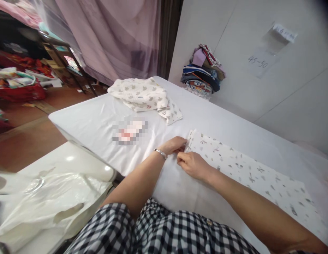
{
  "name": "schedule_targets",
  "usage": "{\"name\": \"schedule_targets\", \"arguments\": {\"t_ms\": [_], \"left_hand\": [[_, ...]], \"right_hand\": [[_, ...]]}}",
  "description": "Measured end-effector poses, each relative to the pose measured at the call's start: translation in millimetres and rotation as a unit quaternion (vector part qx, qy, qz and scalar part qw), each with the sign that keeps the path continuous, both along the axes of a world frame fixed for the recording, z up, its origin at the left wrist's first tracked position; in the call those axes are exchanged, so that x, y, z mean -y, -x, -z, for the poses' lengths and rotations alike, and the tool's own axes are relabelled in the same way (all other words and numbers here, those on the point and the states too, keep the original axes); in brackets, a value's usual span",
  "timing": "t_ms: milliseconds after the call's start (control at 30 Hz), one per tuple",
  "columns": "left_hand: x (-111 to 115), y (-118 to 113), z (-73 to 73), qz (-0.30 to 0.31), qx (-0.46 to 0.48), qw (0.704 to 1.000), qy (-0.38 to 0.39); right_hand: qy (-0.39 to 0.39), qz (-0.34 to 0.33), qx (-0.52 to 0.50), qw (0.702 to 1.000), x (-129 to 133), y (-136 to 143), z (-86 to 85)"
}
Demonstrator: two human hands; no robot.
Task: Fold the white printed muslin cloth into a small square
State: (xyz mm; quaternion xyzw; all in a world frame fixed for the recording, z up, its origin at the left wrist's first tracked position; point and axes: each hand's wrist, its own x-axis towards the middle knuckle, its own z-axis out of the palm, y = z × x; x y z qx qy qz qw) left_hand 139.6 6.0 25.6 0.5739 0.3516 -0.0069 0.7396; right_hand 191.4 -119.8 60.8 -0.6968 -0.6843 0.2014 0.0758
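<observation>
Hands (194, 165) at L end of cloth (240, 167), long axis twd btm-R.

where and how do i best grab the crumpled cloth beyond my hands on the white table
Probably by the loose corner of the crumpled cloth, coming from the near side and pinching down from above. That corner spreads out from the bunched heap and points back toward the left hand, so it looks easier to pinch than the rumpled middle.

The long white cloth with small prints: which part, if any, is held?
Left hand seems to pinch the cloth by its left end; for the right hand, unclear.
</observation>
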Motion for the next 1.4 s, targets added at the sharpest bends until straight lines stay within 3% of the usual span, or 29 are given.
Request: {"name": "schedule_targets", "arguments": {"t_ms": [267, 433, 533, 600, 667, 767, 867, 1100, 1233, 1400], "left_hand": [[0, 2, -3.4, 0.013, 0.005, 0.999, 0.029], [0, 5, -1.9, 0.018, 0.022, 1.0, 0.001], [0, 5, 0.9, 0.025, 0.023, 0.999, -0.006], [0, 4, 1.9, 0.028, 0.014, 0.999, -0.011], [0, 4, 1.5, 0.032, 0.012, 0.999, -0.013], [2, 5, -0.4, 0.025, 0.012, 0.999, -0.023], [5, 6, -0.6, 0.012, 0.017, 0.998, -0.065], [10, 4, 4.4, 0.012, -0.001, 0.985, -0.172], [11, 2, 3.5, 0.003, -0.014, 0.981, -0.196], [12, 3, 3.1, 0.006, -0.025, 0.975, -0.22]], "right_hand": [[-0.056, 0.01, -0.027, 0.998, -4, 10, 12.8], [-0.073, -0.008, -0.191, 0.979, 11, -1, 5.0], [-0.154, 0.076, -0.224, 0.959, 23, -26, 0.7], [-0.226, 0.149, -0.17, 0.948, 28, -44, 6.4], [-0.248, 0.161, -0.091, 0.951, 30, -55, 19.7], [-0.179, 0.112, 0.004, 0.977, 29, -56, 44.1], [-0.114, 0.106, 0.037, 0.987, 28, -48, 57.6], [-0.143, 0.127, 0.066, 0.979, 17, -71, 46.7], [-0.078, 0.156, 0.114, 0.978, -7, -88, 48.4], [-0.037, 0.144, 0.113, 0.982, -20, -98, 54.6]]}}
